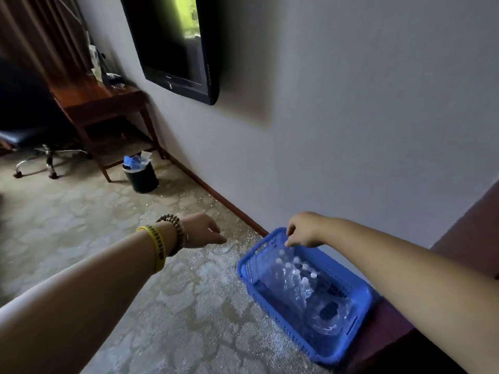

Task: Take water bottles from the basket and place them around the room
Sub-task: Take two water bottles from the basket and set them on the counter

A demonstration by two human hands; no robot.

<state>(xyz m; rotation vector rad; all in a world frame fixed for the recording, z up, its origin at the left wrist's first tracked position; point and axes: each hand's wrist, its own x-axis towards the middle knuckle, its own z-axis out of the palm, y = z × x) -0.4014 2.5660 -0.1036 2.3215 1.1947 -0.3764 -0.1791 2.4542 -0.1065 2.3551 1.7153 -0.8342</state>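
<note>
A blue plastic basket (244,268) rests on a dark wooden surface by the wall at the lower right. Inside it lie several clear water bottles (294,276) with white caps. My right hand (303,229) hovers over the basket's far end, fingers pointing down right at the bottle caps; whether they pinch a cap is unclear. My left hand (202,230) hangs over the carpet to the left of the basket, fingers loosely curled, holding nothing. Its wrist carries a yellow band and a bead bracelet.
A wooden desk (94,99) stands at the back left with small items on top, a black waste bin (141,175) beside its leg and a wheeled office chair (32,147) left of it. A dark TV (172,41) hangs on the wall. Patterned carpet (81,217) covers the floor.
</note>
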